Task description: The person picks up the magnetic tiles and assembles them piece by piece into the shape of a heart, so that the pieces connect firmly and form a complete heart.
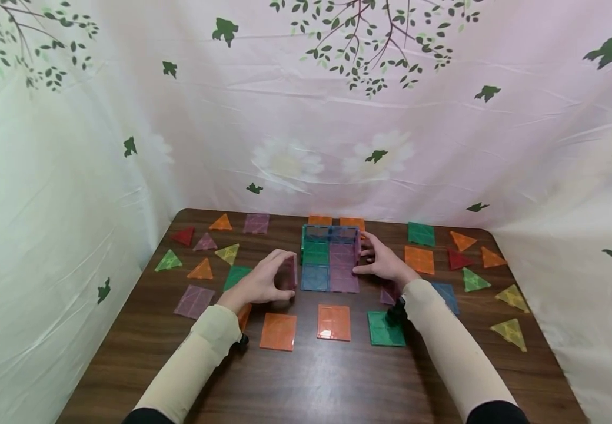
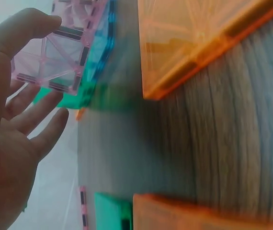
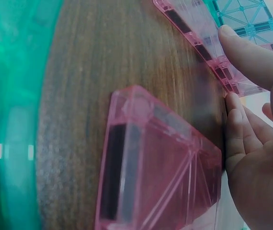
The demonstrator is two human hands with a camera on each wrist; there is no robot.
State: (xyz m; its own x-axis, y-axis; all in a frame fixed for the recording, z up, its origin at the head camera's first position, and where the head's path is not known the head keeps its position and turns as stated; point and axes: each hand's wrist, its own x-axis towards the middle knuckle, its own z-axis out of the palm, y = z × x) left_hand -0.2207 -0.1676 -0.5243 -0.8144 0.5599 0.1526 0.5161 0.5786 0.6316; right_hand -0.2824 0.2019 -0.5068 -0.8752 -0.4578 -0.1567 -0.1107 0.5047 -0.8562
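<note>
A structure of translucent magnetic tiles stands mid-table in the head view. Its floor has a green tile [image 1: 316,253], a blue tile [image 1: 315,278] and purple tiles [image 1: 343,279]; blue tiles [image 1: 343,234] stand along its back. To its left, my left hand [image 1: 263,277] holds a purple square tile [image 2: 50,62] upright, thumb and fingers at opposite edges. The tile is apart from or just beside the floor; I cannot tell which. My right hand [image 1: 385,259] grips the purple side wall [image 3: 201,40], thumb toward the floor, fingers outside. Those fingers are partly hidden.
Loose tiles lie around the structure: orange squares [image 1: 333,323] and a green square [image 1: 382,335] in front, triangles [image 1: 200,270] at left and more triangles [image 1: 475,280] at right. A purple tile [image 3: 165,177] lies under my right wrist. A printed curtain [image 1: 306,118] hangs behind.
</note>
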